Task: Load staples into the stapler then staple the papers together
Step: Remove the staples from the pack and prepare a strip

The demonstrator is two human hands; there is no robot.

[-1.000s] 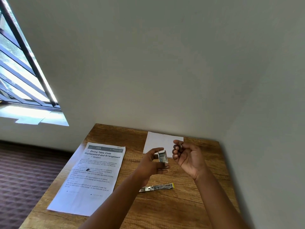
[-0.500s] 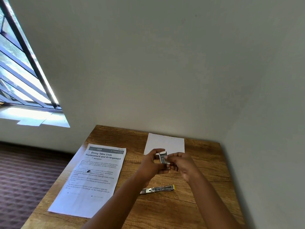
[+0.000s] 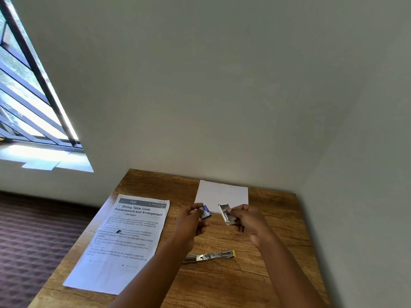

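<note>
Lying below both hands (image 3: 220, 221): stapler (image 3: 209, 256)

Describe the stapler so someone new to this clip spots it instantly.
On the wooden table, look nearest the camera, between the two forearms. The stapler lies flat there: a slim silver metal bar with a yellow tip, unlike the printed sheet to its left.
</note>
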